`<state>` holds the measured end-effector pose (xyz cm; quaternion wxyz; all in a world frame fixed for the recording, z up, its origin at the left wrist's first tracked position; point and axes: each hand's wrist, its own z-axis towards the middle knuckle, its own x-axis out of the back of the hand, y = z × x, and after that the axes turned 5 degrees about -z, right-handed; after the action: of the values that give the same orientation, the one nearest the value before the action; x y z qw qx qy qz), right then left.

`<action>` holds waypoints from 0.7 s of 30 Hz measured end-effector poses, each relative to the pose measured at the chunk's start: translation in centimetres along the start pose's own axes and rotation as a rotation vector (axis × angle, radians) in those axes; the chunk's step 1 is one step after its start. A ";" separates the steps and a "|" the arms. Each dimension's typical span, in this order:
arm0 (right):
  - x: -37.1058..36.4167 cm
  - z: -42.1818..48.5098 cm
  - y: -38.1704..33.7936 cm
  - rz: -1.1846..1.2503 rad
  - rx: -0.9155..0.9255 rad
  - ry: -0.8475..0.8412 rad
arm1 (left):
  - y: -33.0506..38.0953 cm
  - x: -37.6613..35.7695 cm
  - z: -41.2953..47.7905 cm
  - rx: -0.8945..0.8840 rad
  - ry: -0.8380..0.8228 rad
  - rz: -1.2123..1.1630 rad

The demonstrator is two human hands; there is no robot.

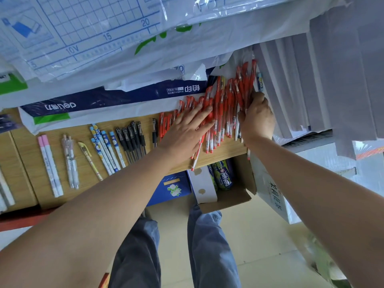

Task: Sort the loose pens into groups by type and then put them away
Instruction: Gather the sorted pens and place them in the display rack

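Your left hand (187, 129) presses flat, fingers straight, on the red pens (217, 100) on the table (29, 163). Your right hand (257, 119) grips a bunch.

paper ream (116, 99) on desk (25, 156) | cardboard box (230, 201) holding cans (225, 179)

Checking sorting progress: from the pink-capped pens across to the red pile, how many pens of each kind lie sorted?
Pink-capped pens: 2
Clear pens: 2
Yellow pen: 1
Blue patterned pens: 5
Black pens: 6
Total: 16; red pens too overlapped to count.
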<state>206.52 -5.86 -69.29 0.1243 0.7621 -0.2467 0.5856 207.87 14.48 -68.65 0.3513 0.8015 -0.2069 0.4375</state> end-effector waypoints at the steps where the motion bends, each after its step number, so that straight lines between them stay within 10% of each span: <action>1: 0.2 -0.1 -0.1 0.023 -0.004 -0.025 | -0.1 0.1 -0.1 0.010 -0.005 0.002; 21: -0.9 -4.3 -3.2 0.401 0.171 -0.134 | -0.2 0.1 -0.1 0.056 0.199 -0.002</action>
<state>204.45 -0.86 -68.65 -0.0763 0.7428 -0.3504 0.5653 207.97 14.65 -68.64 0.3480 0.7638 -0.1581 0.5202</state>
